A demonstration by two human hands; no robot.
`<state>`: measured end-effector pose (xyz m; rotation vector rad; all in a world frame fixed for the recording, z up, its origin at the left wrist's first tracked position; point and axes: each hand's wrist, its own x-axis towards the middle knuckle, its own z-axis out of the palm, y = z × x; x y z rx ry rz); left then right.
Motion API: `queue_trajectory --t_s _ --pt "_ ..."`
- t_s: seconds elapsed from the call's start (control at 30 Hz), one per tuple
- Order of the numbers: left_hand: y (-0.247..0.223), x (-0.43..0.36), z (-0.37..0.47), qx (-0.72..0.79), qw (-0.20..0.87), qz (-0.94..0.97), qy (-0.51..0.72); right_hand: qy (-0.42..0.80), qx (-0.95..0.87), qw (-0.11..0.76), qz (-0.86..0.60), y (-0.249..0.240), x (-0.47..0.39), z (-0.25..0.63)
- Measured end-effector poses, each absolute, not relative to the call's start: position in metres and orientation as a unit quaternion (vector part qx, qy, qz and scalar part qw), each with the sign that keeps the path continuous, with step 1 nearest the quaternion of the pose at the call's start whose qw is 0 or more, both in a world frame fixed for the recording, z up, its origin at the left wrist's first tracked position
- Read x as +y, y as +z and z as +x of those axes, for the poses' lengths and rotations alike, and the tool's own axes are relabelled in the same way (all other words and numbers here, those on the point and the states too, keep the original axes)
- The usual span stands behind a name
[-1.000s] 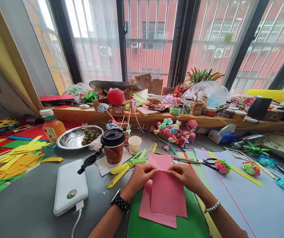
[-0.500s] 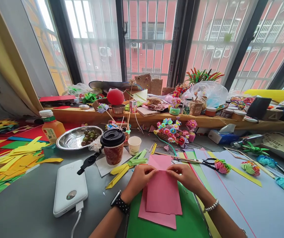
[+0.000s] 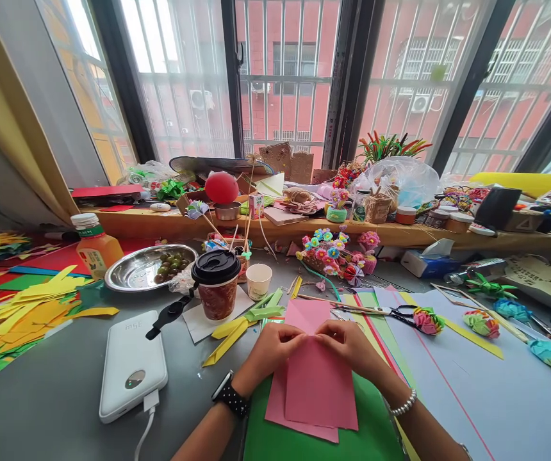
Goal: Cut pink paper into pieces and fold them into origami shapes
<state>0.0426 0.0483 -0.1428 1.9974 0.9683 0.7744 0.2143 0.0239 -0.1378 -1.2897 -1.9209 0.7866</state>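
Pink paper [image 3: 321,384] lies in layers over a green board [image 3: 371,422] in front of me. My left hand [image 3: 278,349] pinches the upper left of the top piece between thumb and fingers. My right hand [image 3: 347,346] pinches the same piece just to the right, the two thumbs close together. Another pink piece [image 3: 308,310] shows beyond the fingertips, and one more sticks out underneath at the lower left. A dark watch is on the left wrist, a beaded bracelet on the right.
A lidded cup [image 3: 215,288], paper cup [image 3: 259,282] and white power bank [image 3: 134,365] stand left. Scissors [image 3: 391,311] and paper flowers [image 3: 428,320] lie right. Yellow strips [image 3: 40,314], a metal plate [image 3: 131,269] and a bottle [image 3: 95,246] are farther left.
Both hands have come closer together along the paper's upper part. The top pink piece has moved slightly toward me, its lower edge now nearer the bottom of the view.
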Motion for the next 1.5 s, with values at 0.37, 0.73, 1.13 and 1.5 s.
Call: queue_trajectory --t_s 0.37,0.73,1.13,1.5 --pt "-0.146 0.051 0.039 0.434 0.380 0.719 0.388 0.281 -0.727 0.350 -0.519 -0.144 0.029 0.226" --pt "-0.143 0.051 0.039 0.426 0.305 0.777 0.349 0.272 -0.731 0.338 -0.526 -0.149 0.037 0.242" --pt "-0.144 0.046 0.046 0.388 0.360 0.782 0.330 0.298 -0.751 0.343 -0.479 -0.140 0.026 0.223" --pt "-0.144 0.055 0.037 0.403 0.409 0.696 0.431 0.298 -0.729 0.362 -0.498 -0.139 0.027 0.225"
